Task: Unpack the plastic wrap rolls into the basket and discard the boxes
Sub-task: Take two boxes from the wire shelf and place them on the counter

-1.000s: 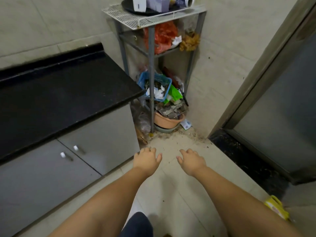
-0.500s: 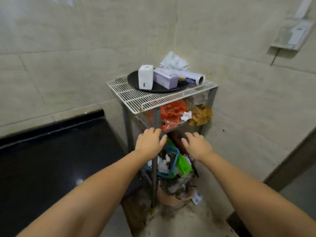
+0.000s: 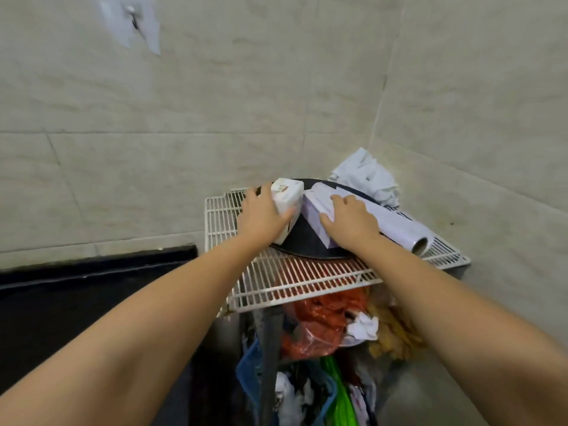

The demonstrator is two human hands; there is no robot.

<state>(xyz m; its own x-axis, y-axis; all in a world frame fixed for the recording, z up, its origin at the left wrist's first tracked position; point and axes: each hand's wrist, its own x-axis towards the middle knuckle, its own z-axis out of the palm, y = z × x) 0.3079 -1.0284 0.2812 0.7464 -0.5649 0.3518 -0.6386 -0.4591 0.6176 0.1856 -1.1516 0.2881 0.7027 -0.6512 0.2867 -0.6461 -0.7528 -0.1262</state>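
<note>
White carton (image 3: 285,200) gripped by left hand (image 3: 261,217), right hand (image 3: 350,222) clamped over lilac box (image 3: 318,204), both on black round tray (image 3: 302,244), wire rack (image 3: 295,276).

Both bare forearms reach forward and upward from the lower corners, converging toward the middle. The left hand (image 3: 263,217) is turned palm-down with its wrist straight; its fingers curl around the far side of a white box (image 3: 286,204) and its thumb presses the near face, so the hand is closed on that box. The right hand (image 3: 350,221) lies just beside it, also palm-down, fingers spread flat over the top of a pale purple box (image 3: 318,204), thumb extended along the near edge. Whether this hand grips or merely rests cannot be told. The two hands are near but not touching.
</note>
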